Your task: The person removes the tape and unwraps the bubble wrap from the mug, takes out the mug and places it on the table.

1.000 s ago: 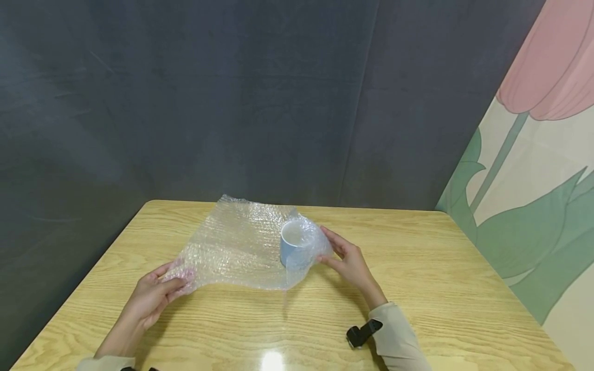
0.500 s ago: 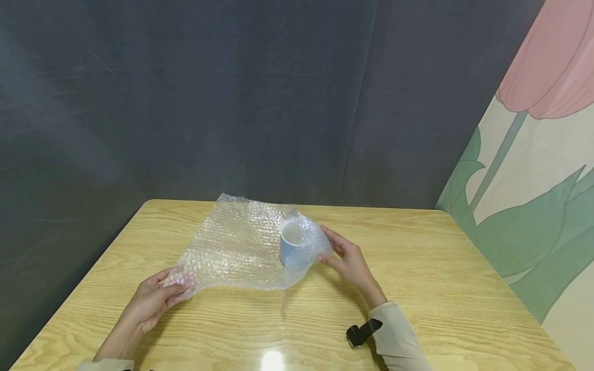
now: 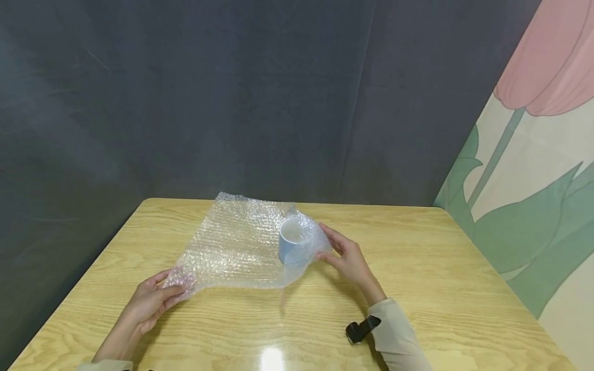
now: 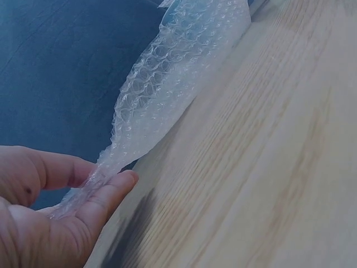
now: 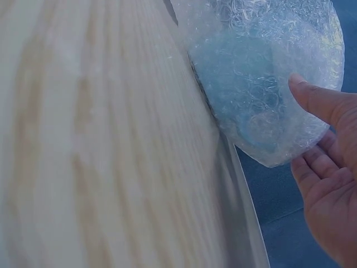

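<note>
A light blue cup (image 3: pixel 286 248) with a white inside stands upright on the sheet of bubble wrap (image 3: pixel 232 247). The wrap's right part is folded up around the cup's right side and partly over its rim. My right hand (image 3: pixel 345 256) holds the folded wrap there, thumb in front and fingers behind, as the right wrist view shows. Through the clear bubbles (image 5: pixel 245 84) the cup's blue shows in that view. At the left, my left hand (image 3: pixel 150 299) pinches the near left corner of the sheet between thumb and fingers, keeping that corner raised off the table.
The wooden table (image 3: pixel 417 268) ends at a dark grey curtain (image 3: pixel 260 103) behind. To the right is a wall with a painted pink tulip (image 3: pixel 543 67). A black strap piece (image 3: pixel 362 330) sits at the right wrist beside the beige sleeve (image 3: pixel 394 330).
My left thumb has shifted slightly toward the edge of the wrap. My right hand keeps its hold, and the cup stays in place.
</note>
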Available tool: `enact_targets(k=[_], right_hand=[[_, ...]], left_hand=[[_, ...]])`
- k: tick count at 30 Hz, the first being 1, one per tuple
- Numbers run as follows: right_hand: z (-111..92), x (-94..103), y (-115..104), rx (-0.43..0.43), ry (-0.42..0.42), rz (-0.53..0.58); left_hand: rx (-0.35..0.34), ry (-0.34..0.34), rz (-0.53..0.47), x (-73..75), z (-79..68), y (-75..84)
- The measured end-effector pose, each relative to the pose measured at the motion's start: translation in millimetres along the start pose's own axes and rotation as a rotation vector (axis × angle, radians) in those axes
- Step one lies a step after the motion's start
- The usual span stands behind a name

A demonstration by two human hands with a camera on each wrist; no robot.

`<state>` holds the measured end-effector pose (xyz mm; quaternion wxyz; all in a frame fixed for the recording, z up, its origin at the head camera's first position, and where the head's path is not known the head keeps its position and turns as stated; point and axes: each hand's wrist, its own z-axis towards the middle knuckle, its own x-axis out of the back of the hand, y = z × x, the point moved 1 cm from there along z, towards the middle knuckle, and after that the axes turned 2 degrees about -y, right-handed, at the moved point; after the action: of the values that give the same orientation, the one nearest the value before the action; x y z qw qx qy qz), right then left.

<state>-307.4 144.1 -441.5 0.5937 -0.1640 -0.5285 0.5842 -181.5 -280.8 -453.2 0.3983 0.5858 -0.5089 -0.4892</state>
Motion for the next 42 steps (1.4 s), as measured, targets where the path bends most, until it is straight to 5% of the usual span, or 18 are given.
enact_targets(k=[6, 14, 25, 34, 42], right_hand=[[-2.7, -0.6, -4.8, 0.018, 0.006, -0.016], [-8.5, -1.1, -39.4, 0.034, -0.010, -0.066], [-8.8, 6.0, -53.5, 0.014, -0.046, -0.122], [-3.0, 7.0, -18.9, 0.042, -0.047, -0.133], [0.6, 6.9, -16.9, 0.043, -0.033, -0.138]], left_hand=[[-0.024, -0.017, 0.011, 1.4, -1.2, -1.0], [-0.066, -0.033, -0.001, 5.0, -3.7, -1.2], [-0.114, 0.041, 0.130, 3.4, -5.4, 15.3], [-0.210, 0.062, 0.153, 7.7, -9.0, 30.1], [-0.239, 0.122, 0.318, 2.6, -11.7, 45.2]])
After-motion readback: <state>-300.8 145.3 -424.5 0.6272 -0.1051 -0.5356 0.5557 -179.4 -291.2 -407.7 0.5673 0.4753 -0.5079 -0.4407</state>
